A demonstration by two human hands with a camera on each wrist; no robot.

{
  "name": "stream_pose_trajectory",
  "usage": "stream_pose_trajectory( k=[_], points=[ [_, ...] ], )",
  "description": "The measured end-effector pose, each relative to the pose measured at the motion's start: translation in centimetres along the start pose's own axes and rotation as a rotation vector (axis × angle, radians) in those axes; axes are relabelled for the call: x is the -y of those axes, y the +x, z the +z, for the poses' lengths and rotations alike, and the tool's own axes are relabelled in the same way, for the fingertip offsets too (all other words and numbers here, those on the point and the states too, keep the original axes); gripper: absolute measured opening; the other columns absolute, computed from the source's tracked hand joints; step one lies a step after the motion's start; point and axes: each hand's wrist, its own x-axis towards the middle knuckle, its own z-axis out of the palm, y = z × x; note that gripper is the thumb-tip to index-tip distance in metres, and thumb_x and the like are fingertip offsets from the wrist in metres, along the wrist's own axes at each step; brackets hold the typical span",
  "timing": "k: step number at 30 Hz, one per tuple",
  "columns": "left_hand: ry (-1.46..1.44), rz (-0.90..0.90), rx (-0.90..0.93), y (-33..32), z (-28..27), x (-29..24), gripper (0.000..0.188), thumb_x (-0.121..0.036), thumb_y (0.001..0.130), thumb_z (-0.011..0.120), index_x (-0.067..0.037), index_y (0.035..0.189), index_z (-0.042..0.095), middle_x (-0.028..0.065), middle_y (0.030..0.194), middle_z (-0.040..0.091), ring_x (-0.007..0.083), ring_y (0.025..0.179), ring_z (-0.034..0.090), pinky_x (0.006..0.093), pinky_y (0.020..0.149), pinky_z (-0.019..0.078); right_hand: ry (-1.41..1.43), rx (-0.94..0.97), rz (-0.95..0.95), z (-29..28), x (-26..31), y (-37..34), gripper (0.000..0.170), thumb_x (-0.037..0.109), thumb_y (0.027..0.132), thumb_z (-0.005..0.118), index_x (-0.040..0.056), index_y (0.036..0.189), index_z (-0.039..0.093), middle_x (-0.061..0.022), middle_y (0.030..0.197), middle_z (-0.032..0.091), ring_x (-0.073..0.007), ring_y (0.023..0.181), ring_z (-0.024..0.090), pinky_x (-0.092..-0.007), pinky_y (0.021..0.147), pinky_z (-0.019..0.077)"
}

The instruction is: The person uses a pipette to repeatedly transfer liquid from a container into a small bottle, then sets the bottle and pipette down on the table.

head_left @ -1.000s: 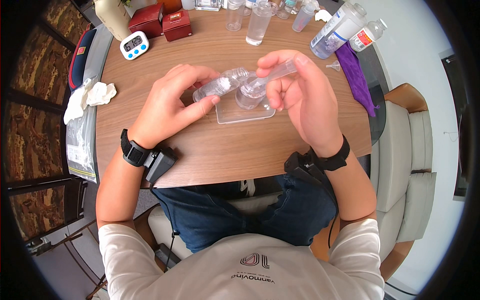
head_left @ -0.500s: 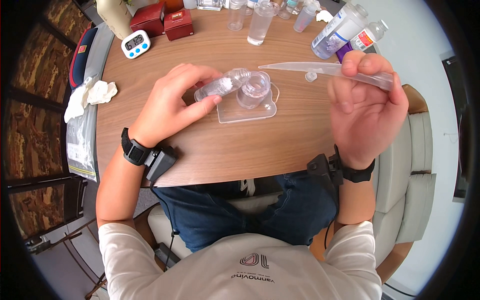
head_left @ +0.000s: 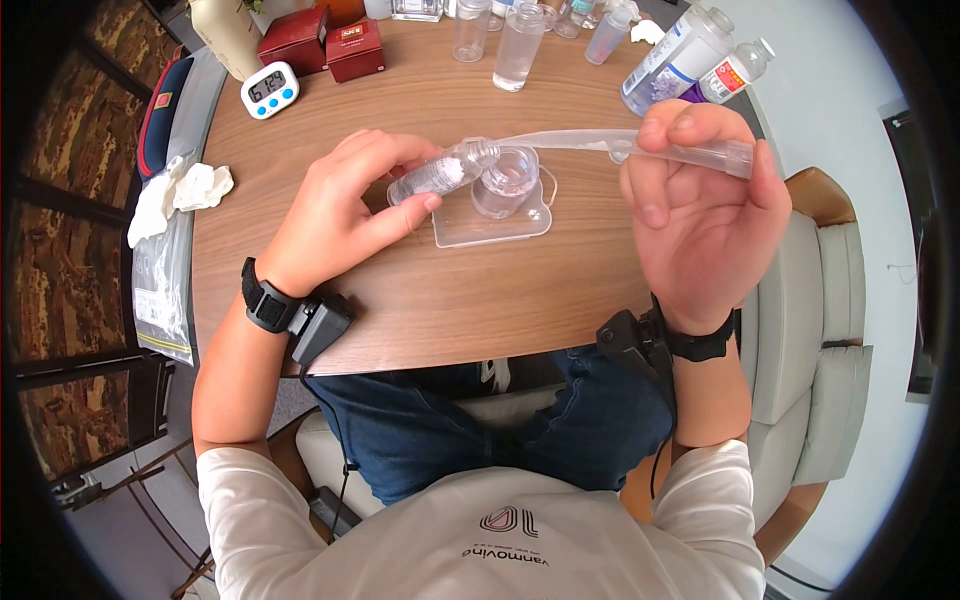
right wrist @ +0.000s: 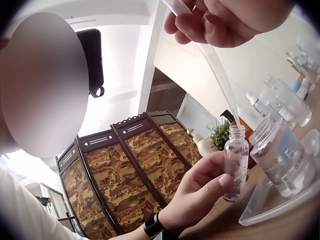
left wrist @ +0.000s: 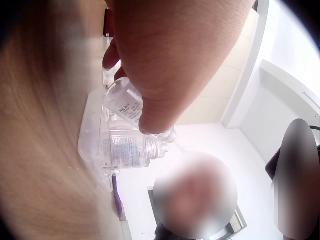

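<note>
My left hand (head_left: 345,205) holds a small clear bottle (head_left: 437,177), tilted with its open neck toward the right. Between the fingers and thumb of my right hand (head_left: 705,220) is a long, tapered, translucent pipette (head_left: 575,139). In the right wrist view the pipette (right wrist: 218,72) slants down, its narrow tip at the mouth of the bottle (right wrist: 234,170). Beside the bottle stands a wide-mouthed clear jar (head_left: 505,187) without a lid, on a clear plastic tray (head_left: 485,238). The left wrist view shows printed text on the bottle (left wrist: 125,105).
A digital timer (head_left: 270,90) and red boxes (head_left: 353,50) stand at the back left. Clear bottles, one with liquid (head_left: 518,55), line the back. A large labelled bottle (head_left: 668,65) is at the right. Crumpled tissue (head_left: 200,187) lies left.
My right hand has drawn the pipette from over the jar out to the right, then brought its tip back left to the bottle mouth. My left hand has stayed in place with the bottle.
</note>
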Motion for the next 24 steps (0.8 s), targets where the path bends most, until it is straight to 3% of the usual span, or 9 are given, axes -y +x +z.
stream_pose_trajectory(
  k=[20, 24],
  points=[
    [0.024, -0.061, -0.039, -0.2, 0.0, 0.2, 0.034, -0.015, 0.086, 0.079, -0.001, 0.115, 0.068, 0.0121, 0.099, 0.069, 0.0239, 0.088, 0.064, 0.0344, 0.082, 0.0526, -0.033, -0.037, -0.026, 0.0, 0.5, -0.1, 0.054, 0.04, 0.109, 0.03, -0.0022, 0.112, 0.063, -0.0179, 0.103, 0.07, -0.0144, 0.059, 0.049, -0.0256, 0.056, 0.0387],
    [0.021, -0.057, -0.03, 0.0, 0.0, 0.0, 0.034, -0.015, 0.086, 0.079, -0.001, 0.115, 0.068, 0.0126, 0.099, 0.069, 0.024, 0.088, 0.064, 0.0347, 0.082, 0.0528, -0.35, -0.107, 0.226, 2.2, -1.9, -0.2, 0.042, 0.035, 0.111, 0.039, -0.0009, 0.114, 0.062, -0.0097, 0.101, 0.068, -0.0078, 0.064, 0.052, -0.0222, 0.059, 0.0394]
  ],
)
